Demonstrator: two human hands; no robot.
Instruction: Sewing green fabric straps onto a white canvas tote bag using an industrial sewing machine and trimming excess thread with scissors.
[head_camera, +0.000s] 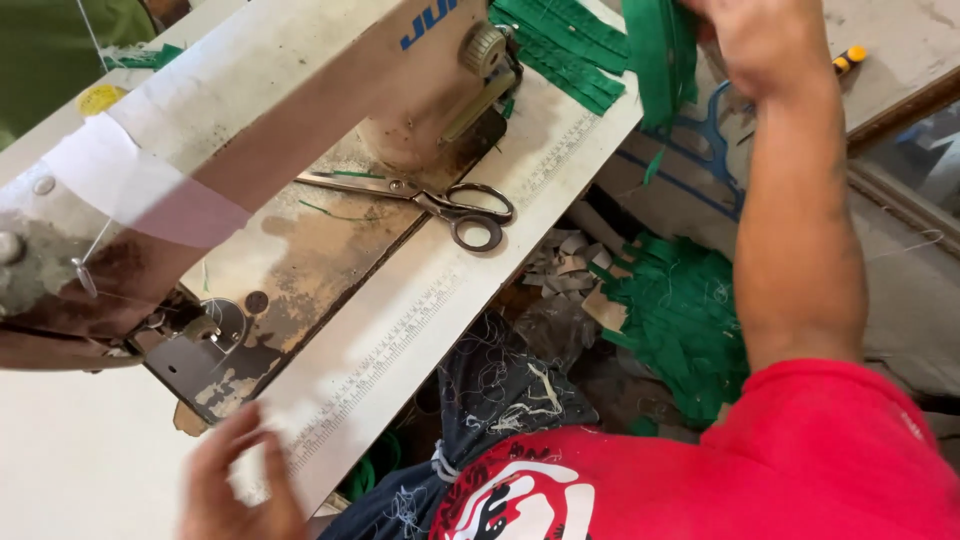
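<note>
My right hand (765, 40) is raised at the top right, closed on a bunch of green fabric strips (660, 55) that hang down from it. At the bottom left, my left hand (235, 480) rests blurred on the front edge of the white sewing table (400, 340), fingers apart and holding nothing. A worn cream sewing machine (230, 130) stands on the table, its needle plate (215, 345) just beyond my left hand. Metal scissors (440, 205) lie on the machine bed beside the machine's pillar.
More green strips (565, 45) are stacked on the table's far end. A pile of green strips (685, 320) and grey scraps (570, 270) lies on the floor to the right. Thread bits cling to my dark trousers (500, 385). A yellow-handled tool (848, 58) lies on the grey surface.
</note>
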